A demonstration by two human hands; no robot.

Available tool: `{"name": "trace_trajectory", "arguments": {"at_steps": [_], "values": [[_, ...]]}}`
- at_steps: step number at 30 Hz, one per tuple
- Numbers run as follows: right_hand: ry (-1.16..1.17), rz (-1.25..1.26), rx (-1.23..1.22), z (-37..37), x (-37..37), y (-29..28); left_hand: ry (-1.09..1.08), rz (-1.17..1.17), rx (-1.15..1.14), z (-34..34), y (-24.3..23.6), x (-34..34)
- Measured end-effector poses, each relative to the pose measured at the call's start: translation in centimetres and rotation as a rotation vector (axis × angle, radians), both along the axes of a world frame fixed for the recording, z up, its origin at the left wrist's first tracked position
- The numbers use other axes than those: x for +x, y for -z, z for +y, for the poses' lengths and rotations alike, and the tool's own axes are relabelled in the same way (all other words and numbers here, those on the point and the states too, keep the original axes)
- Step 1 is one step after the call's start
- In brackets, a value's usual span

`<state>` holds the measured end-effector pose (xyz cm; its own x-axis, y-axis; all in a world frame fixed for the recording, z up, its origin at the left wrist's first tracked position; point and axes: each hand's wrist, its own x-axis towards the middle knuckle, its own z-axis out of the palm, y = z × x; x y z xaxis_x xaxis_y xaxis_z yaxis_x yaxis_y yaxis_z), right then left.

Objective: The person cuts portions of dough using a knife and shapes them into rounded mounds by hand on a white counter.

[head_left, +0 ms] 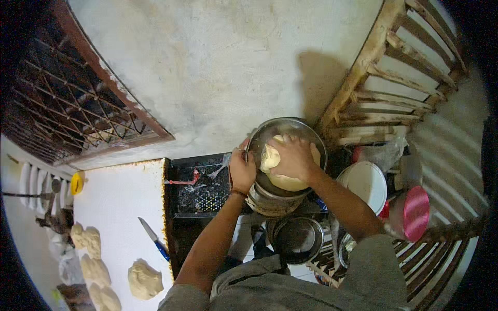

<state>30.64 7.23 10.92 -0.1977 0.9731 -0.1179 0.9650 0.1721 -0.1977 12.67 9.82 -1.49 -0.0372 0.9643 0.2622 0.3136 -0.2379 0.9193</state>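
Note:
A steel bowl (pixel 286 127) at the centre rests on a round, scuffed metal base (pixel 272 206) and holds a large pale mass of dough (pixel 293 181). My left hand (pixel 243 168) grips the bowl's left side, its fingers round the rim. My right hand (pixel 293 158) is inside the bowl, fingers curled over the dough with a folded pale lump at the thumb. On the white board (pixel 119 192) at left lie several dough portions (pixel 144 280) and a knife (pixel 154 238) with a blue handle.
A black worktop (pixel 192 202) with red fitting lies left of the bowl. To the right are a white-topped container (pixel 363 189) and pink-lidded container (pixel 415 212); below, a dark pan (pixel 295 238). Wooden slatted rack (pixel 394 103) leans upper right; grilled window (pixel 83 88) is upper left.

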Motion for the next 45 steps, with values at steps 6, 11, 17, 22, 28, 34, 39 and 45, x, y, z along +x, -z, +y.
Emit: {"name": "trace_trajectory", "arguments": {"at_steps": [6,11,17,22,28,34,39,45], "values": [[0.38,0.826,0.156,3.0,7.8,4.5,0.021,-0.016,-0.203,0.6,-2.6,0.6],[0.663,1.454,0.187,2.1,12.9,7.1,0.015,0.037,-0.091,0.6,-2.2,0.7],[0.715,1.504,0.428,-0.5,14.1,5.8,0.014,-0.005,-0.228,0.0,-1.7,-0.6],[0.724,1.442,0.521,-2.1,15.5,4.1,-0.009,-0.055,-0.14,0.2,-0.1,0.7],[0.741,1.354,0.572,-4.9,16.6,2.8,-0.036,-0.087,-0.227,0.4,-0.1,1.0],[0.783,1.228,0.607,-8.2,15.6,3.5,-0.066,0.007,-0.279,-1.0,-2.7,-0.4],[0.77,1.102,0.624,-10.3,12.6,3.6,0.038,0.114,-0.317,0.2,0.1,-1.8],[0.747,0.903,0.7,-12.8,8.7,2.0,0.096,-0.034,-0.276,-1.8,-5.1,0.0]]}}
